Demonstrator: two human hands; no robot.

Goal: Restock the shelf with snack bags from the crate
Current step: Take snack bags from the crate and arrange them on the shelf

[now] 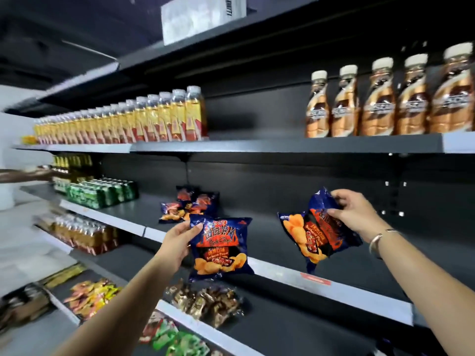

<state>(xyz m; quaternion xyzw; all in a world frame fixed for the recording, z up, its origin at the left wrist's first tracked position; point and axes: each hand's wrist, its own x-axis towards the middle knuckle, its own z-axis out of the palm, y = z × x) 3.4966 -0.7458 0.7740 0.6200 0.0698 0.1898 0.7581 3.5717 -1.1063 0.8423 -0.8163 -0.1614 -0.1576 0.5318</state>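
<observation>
Premises present as a retail shop, grocery or convenience type, evidenced by dark metal tiered shelving (282, 146) with pale price-strip edges and a red label (315, 278) on the near right edge. Stock is faced in uniform rows: yellow drink bottles (144, 119) upper left, brown bottles (390, 98) upper right, green can packs (100, 192) far left on the middle tier. Identical blue crisp bags (189, 205) lie on the middle tier, and wrapped sweets (208, 301) sit loose on the tier below
</observation>
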